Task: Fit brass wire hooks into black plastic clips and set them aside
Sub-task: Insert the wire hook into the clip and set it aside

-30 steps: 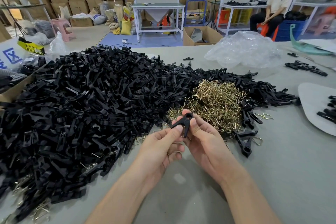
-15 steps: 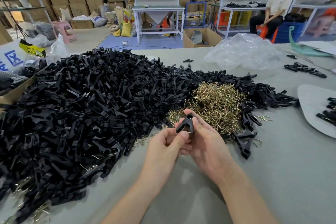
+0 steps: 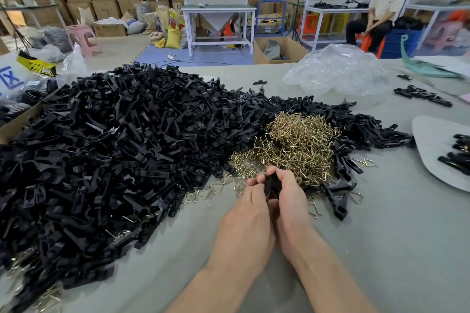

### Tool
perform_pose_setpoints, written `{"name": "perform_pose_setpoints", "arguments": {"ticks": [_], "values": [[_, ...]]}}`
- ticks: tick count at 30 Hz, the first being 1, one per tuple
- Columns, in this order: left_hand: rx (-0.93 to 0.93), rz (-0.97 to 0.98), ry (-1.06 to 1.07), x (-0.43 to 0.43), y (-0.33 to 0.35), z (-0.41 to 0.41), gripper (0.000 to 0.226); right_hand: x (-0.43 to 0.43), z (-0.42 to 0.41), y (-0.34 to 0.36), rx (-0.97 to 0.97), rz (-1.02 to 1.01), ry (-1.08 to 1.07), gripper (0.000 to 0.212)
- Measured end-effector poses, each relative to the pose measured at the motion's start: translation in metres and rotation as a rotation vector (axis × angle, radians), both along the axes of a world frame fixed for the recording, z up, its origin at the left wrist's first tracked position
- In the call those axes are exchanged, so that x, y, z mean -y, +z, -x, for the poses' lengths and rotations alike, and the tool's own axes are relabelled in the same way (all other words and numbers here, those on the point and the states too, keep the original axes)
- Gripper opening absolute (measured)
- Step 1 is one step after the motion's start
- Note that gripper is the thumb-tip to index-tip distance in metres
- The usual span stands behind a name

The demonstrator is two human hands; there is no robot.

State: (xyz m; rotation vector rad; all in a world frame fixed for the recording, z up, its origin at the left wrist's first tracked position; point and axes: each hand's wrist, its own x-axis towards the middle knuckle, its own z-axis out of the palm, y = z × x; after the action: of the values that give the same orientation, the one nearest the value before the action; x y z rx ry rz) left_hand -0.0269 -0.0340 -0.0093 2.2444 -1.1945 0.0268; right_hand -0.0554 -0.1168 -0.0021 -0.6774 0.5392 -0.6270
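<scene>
Just before the brass hook heap (image 3: 297,145), the left hand (image 3: 244,211) and right hand (image 3: 290,198) clasp one black clip (image 3: 272,184); squeezing squarely should seat its hook.

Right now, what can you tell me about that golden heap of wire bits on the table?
The brass wire hooks form a tangled, shiny gold mound of thin wires bent into angular, triangular loops. It lies on the grey table, hemmed by the pile of black clips on its left, far and right sides; loose hooks trail from its near-left edge. The left hand and right hand hold a single clip just before it.
</scene>
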Motion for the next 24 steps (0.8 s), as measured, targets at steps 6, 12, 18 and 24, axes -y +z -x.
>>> {"name": "perform_pose_setpoints", "arguments": {"ticks": [6, 12, 18, 24], "values": [[0.005, -0.032, 0.006, -0.001, 0.002, -0.003, 0.034, -0.004, -0.003, 0.001, -0.068, 0.071, -0.023, 0.029], [0.015, -0.037, 0.044, 0.001, 0.002, -0.004, 0.028, -0.007, -0.003, -0.002, -0.067, 0.081, -0.033, 0.024], [0.02, -0.06, 0.019, 0.003, 0.0, -0.007, 0.027, -0.007, 0.002, 0.002, 0.072, -0.045, 0.002, 0.023], [-0.252, 0.187, -0.019, -0.008, -0.002, -0.017, 0.036, -0.001, 0.008, 0.008, 0.221, -0.154, 0.111, 0.019]]}}
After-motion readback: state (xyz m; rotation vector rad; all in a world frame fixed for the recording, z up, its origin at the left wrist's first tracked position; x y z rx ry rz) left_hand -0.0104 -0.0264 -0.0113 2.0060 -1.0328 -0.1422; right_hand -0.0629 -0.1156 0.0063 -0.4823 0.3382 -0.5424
